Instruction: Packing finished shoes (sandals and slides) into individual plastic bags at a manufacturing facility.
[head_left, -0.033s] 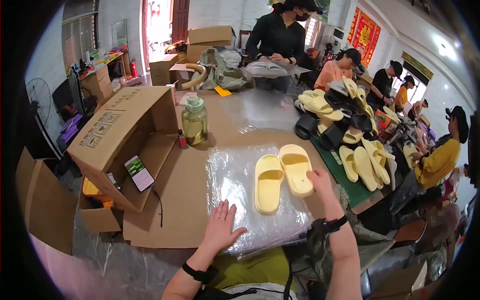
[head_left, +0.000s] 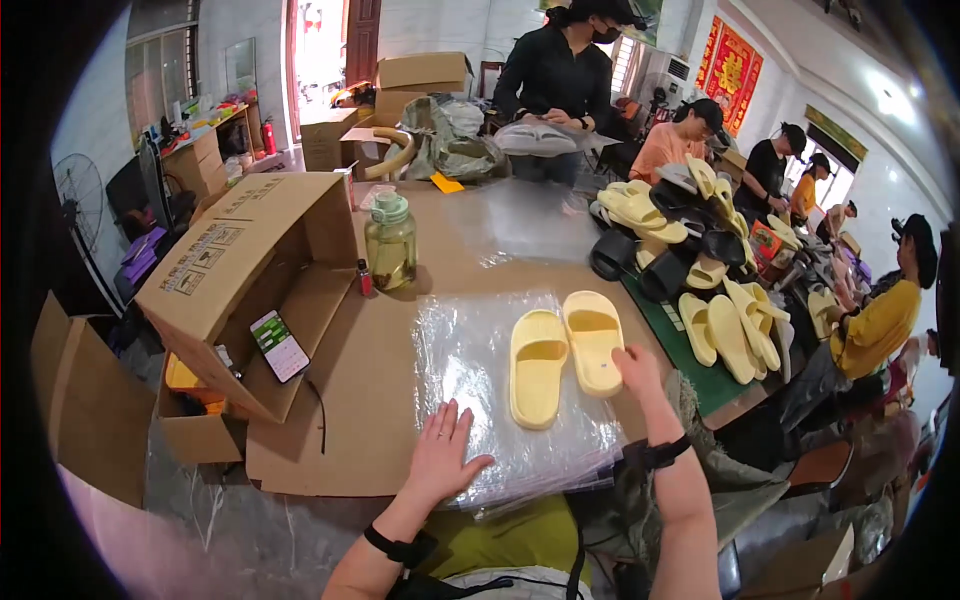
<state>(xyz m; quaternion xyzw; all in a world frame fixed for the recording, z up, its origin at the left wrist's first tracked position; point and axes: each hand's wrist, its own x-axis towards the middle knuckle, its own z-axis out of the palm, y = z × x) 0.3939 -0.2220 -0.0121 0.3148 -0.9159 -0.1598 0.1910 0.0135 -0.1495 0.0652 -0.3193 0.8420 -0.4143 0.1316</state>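
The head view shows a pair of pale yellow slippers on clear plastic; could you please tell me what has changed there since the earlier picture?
Very little: the right slipper turned slightly, its far end swinging right, so it lies more nearly parallel to the left slipper. The right hand stays at its right edge; the left hand still rests flat on the clear plastic.

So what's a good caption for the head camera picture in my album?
Left hand spread on clear plastic, right hand holding a yellow slipper beside another.
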